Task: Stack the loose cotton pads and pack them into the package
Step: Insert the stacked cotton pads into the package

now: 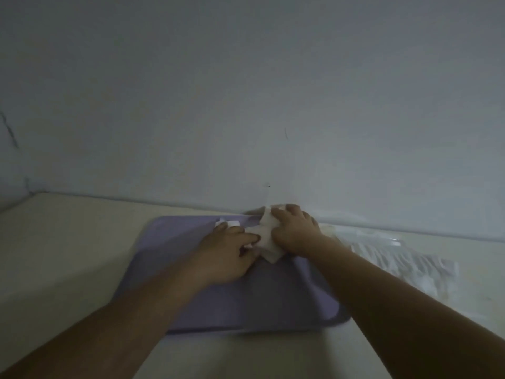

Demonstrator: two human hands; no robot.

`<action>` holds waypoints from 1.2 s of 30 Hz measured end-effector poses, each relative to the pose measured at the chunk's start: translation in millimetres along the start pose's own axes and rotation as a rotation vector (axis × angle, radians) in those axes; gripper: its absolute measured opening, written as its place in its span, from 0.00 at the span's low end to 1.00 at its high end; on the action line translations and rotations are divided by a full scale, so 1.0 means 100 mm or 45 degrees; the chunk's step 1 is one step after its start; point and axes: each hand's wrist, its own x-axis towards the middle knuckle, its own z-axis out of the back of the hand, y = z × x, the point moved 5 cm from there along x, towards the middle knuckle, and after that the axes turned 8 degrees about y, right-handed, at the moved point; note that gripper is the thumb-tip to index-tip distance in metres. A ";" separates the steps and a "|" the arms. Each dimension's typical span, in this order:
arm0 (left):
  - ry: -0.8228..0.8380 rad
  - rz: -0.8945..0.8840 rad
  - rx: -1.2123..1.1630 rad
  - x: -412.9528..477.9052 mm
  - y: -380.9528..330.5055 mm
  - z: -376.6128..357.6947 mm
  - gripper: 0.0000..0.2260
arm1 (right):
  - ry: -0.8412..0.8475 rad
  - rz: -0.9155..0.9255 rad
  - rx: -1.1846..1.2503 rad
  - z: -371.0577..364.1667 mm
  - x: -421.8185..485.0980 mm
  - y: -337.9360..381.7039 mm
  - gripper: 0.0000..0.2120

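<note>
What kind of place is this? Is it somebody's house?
Probably a room in a home, though it is dim and I cannot be sure. A plain pale wall stands right behind a cream table, a purple mat lies on it, and cotton pads and a clear plastic package sit there.

so the cotton pads (266, 236) sit at the far end of the mat (246, 296) on the table (68, 242), package (396, 255) just right of the mat, wall (246, 105) behind.
</note>
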 end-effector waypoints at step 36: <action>-0.623 0.187 -0.613 -0.92 0.00 0.41 0.04 | -0.564 0.180 1.176 0.08 -1.06 -0.13 0.06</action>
